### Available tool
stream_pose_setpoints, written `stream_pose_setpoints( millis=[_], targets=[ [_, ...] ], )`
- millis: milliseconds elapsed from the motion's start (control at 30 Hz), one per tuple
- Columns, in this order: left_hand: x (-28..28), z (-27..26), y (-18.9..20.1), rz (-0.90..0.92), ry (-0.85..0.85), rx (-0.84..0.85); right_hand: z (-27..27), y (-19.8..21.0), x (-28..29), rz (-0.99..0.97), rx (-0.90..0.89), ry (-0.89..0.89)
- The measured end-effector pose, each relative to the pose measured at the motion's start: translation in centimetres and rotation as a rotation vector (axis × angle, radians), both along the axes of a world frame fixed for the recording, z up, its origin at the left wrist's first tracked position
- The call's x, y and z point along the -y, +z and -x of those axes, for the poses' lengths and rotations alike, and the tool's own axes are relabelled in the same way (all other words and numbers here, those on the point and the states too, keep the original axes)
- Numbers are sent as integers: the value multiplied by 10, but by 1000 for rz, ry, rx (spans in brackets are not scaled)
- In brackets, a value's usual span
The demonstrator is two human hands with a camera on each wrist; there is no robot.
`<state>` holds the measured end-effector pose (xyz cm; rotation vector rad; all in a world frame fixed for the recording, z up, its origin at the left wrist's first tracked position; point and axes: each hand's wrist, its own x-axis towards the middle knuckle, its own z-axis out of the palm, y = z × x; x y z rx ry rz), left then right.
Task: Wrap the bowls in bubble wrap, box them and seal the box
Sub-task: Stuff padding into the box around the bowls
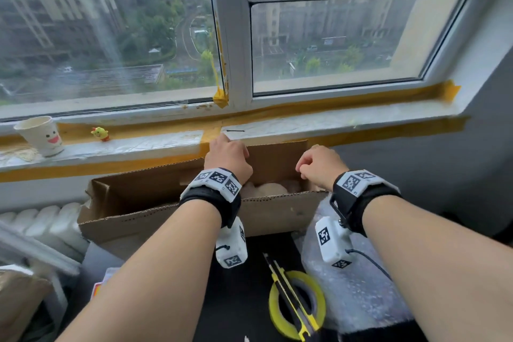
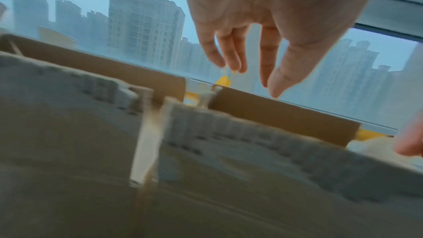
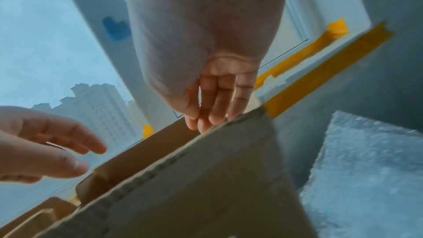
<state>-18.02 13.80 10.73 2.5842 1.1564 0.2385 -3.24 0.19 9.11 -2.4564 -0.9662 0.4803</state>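
over the open box (image 1: 172, 203), wrapped bowls (image 1: 266, 189) inside, the left hand (image 1: 229, 159) hangs loose-fingered and empty, the right hand (image 1: 319, 165) fingers the near flap's edge; next, likely, folding flaps shut.

Wrapped bowls (image 1: 270, 189) lie in the box (image 1: 144, 203), windowsill (image 1: 333, 126) behind it.

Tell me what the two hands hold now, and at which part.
The left hand holds nothing. The right hand touches the near flap edge of the brown cardboard box; a real grip cannot be told.
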Motion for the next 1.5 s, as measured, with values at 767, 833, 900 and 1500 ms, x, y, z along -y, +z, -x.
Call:
stream_pose_setpoints(
  millis=[767,833,900,1500],
  targets=[
    [63,-66,-46,170,-31,39,-48,-145,112,372,-337,-322],
    [64,-65,-47,167,-28,40,-48,-149,111,396,-316,-322],
    [63,-65,-48,167,-31,41,-48,-151,110,433,-305,-318],
    [65,-57,-13,256,-51,30,-58,-58,103,151,-312,-268]
  ],
)
